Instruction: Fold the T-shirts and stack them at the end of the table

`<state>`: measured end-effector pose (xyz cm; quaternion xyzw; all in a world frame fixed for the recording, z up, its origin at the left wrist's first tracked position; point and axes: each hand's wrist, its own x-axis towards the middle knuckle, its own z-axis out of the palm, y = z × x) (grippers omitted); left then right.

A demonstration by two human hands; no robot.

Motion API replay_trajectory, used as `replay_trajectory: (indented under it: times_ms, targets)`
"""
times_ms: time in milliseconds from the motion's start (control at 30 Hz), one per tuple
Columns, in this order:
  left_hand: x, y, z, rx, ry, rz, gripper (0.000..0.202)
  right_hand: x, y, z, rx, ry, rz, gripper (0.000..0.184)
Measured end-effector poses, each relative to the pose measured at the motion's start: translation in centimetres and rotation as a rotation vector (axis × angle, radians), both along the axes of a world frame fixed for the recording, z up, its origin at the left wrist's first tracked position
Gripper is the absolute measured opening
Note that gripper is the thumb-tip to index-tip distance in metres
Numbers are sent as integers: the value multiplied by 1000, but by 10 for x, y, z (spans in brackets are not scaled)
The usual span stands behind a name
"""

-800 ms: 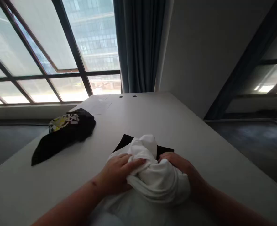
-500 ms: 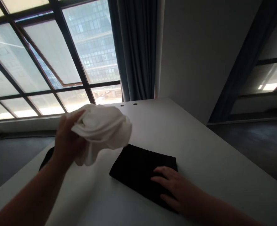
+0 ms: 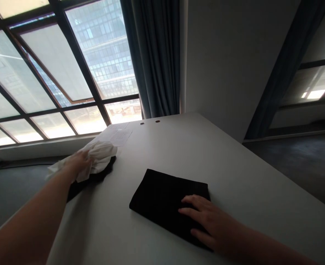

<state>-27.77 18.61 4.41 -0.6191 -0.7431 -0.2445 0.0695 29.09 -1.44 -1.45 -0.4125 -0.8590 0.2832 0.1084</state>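
Observation:
At the table's left edge, my left hand (image 3: 81, 162) grips a crumpled white cloth (image 3: 103, 152); its fingers are slightly blurred. Under the white cloth, a black cloth (image 3: 106, 172) shows along its lower side, partly hidden by my forearm. A folded black cloth (image 3: 162, 198), roughly rectangular, lies flat near the middle of the table. My right hand (image 3: 203, 217) rests on its right end with fingers spread. I cannot tell what kind of garment or fabric piece either cloth is.
The white table (image 3: 184, 147) narrows away toward a dark blue curtain (image 3: 162, 59) and a large window (image 3: 102, 51). Printed papers (image 3: 121, 137) lie at its far left, near two round cable holes (image 3: 157, 121). Grey floor (image 3: 295, 165) shows on both sides.
My left hand has carried the white cloth left and down, from above the table onto the black cloth at the left edge. The papers behind are now uncovered. My right hand stays put.

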Motion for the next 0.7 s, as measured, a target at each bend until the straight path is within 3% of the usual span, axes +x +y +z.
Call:
replay_trajectory:
  times_ms: [100,133,200,300,400,567,700]
  targets:
    - [-4,-11,-70,-86,-52,141,75,0,0,-1,-23,-31,1,55]
    - [-5,-15,-84,-98,-66,209,75,0,1,-1,-29,-42,1,55]
    - [-9,-19,-98,-104,-65,226,73,0,2,-1,-29,-57,2,55]
    - [-13,-21,-99,-97,-29,194,71,0,5,0,-19,-45,6,54]
    - [-11,-22,-95,-115,-4,278,71,1,7,0,-27,-8,20,56]
    - [3,-29,-96,-130,4,351,71,2,5,2,-37,-34,121,87]
    - [19,-42,-106,-100,6,387,72,1,2,0,52,-34,132,72]
